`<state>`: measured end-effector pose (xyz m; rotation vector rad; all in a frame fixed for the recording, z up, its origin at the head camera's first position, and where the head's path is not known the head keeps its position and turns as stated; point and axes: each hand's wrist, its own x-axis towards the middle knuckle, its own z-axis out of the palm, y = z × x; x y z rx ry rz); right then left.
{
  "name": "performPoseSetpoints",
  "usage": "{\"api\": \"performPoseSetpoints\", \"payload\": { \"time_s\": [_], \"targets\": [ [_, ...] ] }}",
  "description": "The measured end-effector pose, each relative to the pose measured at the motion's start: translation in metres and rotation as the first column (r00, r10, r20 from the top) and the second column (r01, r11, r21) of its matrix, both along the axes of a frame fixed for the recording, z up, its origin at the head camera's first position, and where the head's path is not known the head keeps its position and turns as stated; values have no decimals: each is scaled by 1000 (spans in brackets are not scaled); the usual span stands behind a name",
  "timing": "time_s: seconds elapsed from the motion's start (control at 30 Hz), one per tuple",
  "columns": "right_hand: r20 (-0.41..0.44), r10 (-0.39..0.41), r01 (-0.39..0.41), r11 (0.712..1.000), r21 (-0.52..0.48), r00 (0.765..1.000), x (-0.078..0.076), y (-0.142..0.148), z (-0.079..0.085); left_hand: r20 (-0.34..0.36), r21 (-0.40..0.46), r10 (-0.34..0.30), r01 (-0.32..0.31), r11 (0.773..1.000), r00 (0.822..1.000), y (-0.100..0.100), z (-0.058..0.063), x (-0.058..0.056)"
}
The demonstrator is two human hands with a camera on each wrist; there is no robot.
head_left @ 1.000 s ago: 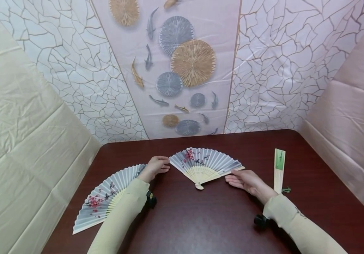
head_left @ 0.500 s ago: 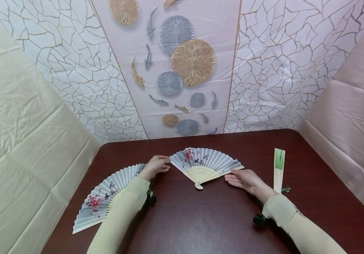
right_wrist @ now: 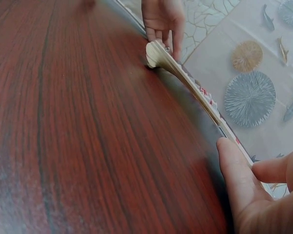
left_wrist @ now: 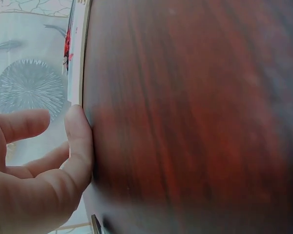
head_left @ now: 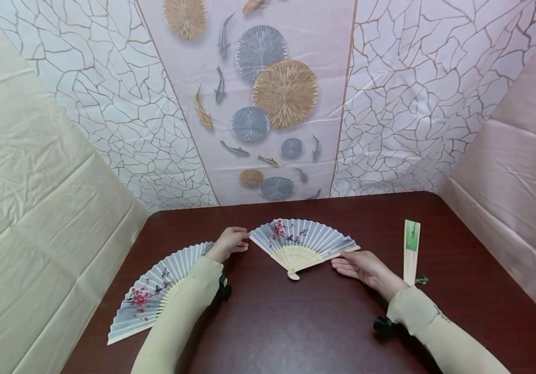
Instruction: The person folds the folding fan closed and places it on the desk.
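An open folding fan (head_left: 306,240), grey-white with red blossoms and pale ribs, lies on the table in the head view. My left hand (head_left: 232,242) is at its left corner; in the left wrist view one fingertip (left_wrist: 75,117) touches the fan's edge (left_wrist: 78,63) while another finger stands apart. At the right side, my right hand (head_left: 363,266) has its fingers extended along the tabletop. In the right wrist view, its digits (right_wrist: 230,158) lie on either side of the fan's edge, and the fan's rounded handle end (right_wrist: 154,54) points at the camera's upper left.
A second open blossom fan (head_left: 139,301) lies at the left, partly under my left forearm. At the right, a folded fan (head_left: 410,252) with green cloth and a green tassel (head_left: 421,280) lies on the dark red table (head_left: 277,327). Patterned cloth (head_left: 389,104) hangs behind.
My left hand shifts very slightly left at the fan's corner. The fans and my right hand stay where they were.
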<state>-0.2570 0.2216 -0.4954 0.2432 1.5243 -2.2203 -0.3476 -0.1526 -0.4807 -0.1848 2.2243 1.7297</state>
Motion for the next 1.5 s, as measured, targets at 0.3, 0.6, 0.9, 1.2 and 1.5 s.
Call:
{"api": "performPoseSetpoints", "payload": {
  "time_s": [0.3,0.6,0.9,1.2,1.5],
  "targets": [
    [-13,7,-7,1000,8,1000,2,2,1,-5,-38,-19,19,999,1000,5,1,1],
    [-36,-17,17,1000,4,999,4,2,-1,-27,-29,1,-2,1000,1000,9,2,6],
    [-50,-92,89,995,-49,995,5,2,4,-42,118,88,-83,990,995,12,4,8],
    [-79,-205,185,961,-205,976,3,10,28,-123,371,215,-156,915,969,6,22,13],
    [-125,-305,248,907,-340,944,6,12,57,-203,508,280,-143,849,938,-1,47,25]
  ]
}}
